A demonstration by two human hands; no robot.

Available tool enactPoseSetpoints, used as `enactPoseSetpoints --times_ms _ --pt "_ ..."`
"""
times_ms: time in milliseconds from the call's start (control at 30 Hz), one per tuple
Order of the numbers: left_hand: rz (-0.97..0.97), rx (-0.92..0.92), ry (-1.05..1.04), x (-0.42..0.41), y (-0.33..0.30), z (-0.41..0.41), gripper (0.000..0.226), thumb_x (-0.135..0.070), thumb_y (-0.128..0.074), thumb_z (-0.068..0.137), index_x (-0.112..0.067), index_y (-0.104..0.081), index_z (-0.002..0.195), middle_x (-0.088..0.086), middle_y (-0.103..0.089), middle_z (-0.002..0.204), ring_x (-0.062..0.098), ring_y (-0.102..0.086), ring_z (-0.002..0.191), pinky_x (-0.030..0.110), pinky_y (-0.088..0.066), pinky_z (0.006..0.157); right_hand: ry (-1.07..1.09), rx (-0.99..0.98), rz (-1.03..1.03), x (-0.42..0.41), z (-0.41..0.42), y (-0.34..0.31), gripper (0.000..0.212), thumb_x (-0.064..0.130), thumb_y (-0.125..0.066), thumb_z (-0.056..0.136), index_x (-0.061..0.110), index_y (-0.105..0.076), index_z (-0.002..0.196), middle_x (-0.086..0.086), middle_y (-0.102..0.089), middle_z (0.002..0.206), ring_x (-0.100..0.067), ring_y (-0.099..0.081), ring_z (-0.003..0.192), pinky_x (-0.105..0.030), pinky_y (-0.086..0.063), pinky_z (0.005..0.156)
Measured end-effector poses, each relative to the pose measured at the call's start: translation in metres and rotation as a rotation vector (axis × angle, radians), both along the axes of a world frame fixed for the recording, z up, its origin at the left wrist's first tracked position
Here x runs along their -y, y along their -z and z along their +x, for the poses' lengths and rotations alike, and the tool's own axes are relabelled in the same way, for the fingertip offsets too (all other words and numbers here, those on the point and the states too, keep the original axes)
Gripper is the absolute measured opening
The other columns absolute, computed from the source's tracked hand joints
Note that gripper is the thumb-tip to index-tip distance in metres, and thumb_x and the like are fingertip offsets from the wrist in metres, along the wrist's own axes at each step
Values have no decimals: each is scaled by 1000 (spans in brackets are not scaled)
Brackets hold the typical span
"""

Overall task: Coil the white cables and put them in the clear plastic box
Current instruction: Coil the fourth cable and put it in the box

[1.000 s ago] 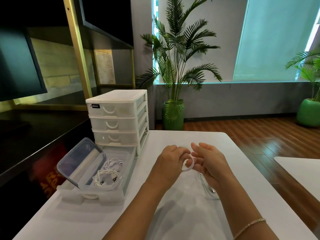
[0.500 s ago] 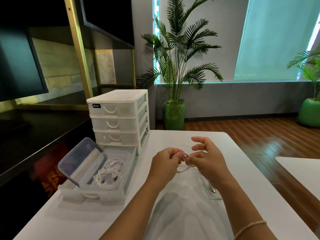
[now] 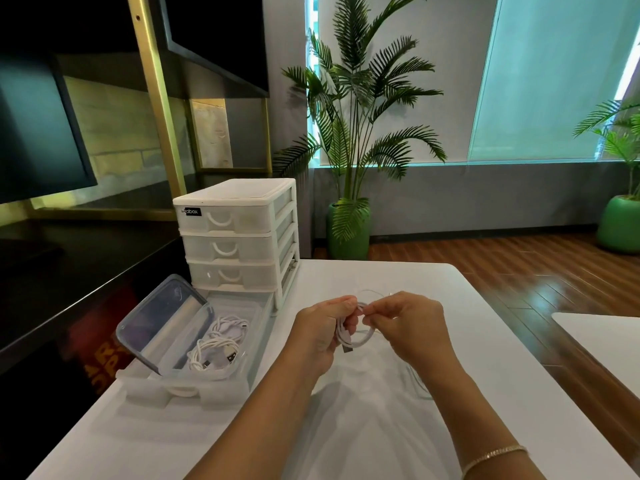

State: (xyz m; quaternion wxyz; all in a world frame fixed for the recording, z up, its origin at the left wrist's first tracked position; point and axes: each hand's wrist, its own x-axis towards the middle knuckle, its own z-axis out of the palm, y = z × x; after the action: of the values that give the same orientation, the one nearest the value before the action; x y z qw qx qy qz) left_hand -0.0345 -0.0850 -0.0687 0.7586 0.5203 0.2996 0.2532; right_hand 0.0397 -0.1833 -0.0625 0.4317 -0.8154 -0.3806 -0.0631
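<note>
I see my left hand [image 3: 323, 332] curled round a small white cable [image 3: 356, 336] coil, held above the white table [image 3: 398, 427] near its middle. My right hand [image 3: 412, 327] pinches the loop's top, at three o'clock from the left. The clear plastic box [image 3: 194, 344], lid propped open, sits at nine o'clock from the hands, close to the table's left edge, with coiled cables [image 3: 216, 351] inside. A white drawer unit [image 3: 239, 237] stands just behind it. Bare tabletop runs from the hands to the right and near edges.
</note>
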Motion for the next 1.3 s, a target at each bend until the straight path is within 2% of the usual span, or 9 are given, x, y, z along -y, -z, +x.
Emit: enactPoseSetpoints --times_ms 233,367,433,533,633,767,933,1133,1300 --pt "-24 -13 -32 -2 4 2 24 -11 -61 88 -7 -72 67 10 -64 73 17 -55 67 27 -50 65 76 85 -112 -3 -6 -1 24 36 -67 82 20 -74 99 3 -70 105 -7 -55 88 -21 -46 77" --pt "54 -8 -35 5 2 4 15 -17 -58 90 -8 -70 94 7 -67 90 17 -59 76 37 -50 87 113 142 -266 -8 -12 2 31 43 -60 85 21 -72 105 4 -61 110 -10 -51 92 -23 -47 77" --pt "87 29 -13 7 0 4 12 -16 -56 90 -13 -67 95 6 -68 95 16 -60 79 35 -50 89 113 123 -281 -9 -11 3 31 41 -58 87 22 -71 108 3 -59 109 -8 -48 87 -22 -46 74" --pt "294 7 -13 5 1 3 12 -16 -56 91 -20 -66 94 4 -69 99 18 -63 88 32 -51 87 54 -52 -197 -9 -5 4 27 35 -62 85 19 -73 104 -2 -65 107 -9 -51 80 -24 -46 72" --pt "505 3 0 0 5 1 13 -17 -59 89 -28 -65 86 3 -70 101 19 -65 96 31 -52 90 -84 -437 -30 -4 -5 0 24 30 -66 83 10 -75 94 -10 -70 96 -16 -53 64 -26 -48 58" --pt "684 2 -3 -4 7 -1 14 -18 -62 88 -30 -65 82 -3 -70 92 16 -65 92 24 -52 86 -131 -782 29 5 -6 -8 24 26 -59 89 7 -72 84 0 -59 86 -16 -47 71 -25 -40 55" --pt "811 -18 -48 -5 9 -1 9 -18 -61 89 -25 -66 88 -7 -67 90 14 -64 90 23 -52 84 -195 -925 95 6 -6 -9 33 24 -45 97 5 -63 76 -8 -50 70 -14 -45 58 -21 -42 43" --pt "909 -46 -89 -4 10 0 10 -19 -59 90 -21 -67 95 -9 -64 92 11 -61 88 24 -53 83 -219 -914 85 6 -5 -8 37 26 -39 99 6 -58 74 -6 -46 54 -12 -40 45 -22 -37 40" --pt "956 -62 -125 -6 13 3 12 -21 -58 90 -21 -67 98 -9 -64 96 10 -60 88 8 -45 74 -223 -847 95 7 -4 -6 34 27 -45 96 7 -62 74 -5 -43 55 -9 -35 41 -21 -32 39"
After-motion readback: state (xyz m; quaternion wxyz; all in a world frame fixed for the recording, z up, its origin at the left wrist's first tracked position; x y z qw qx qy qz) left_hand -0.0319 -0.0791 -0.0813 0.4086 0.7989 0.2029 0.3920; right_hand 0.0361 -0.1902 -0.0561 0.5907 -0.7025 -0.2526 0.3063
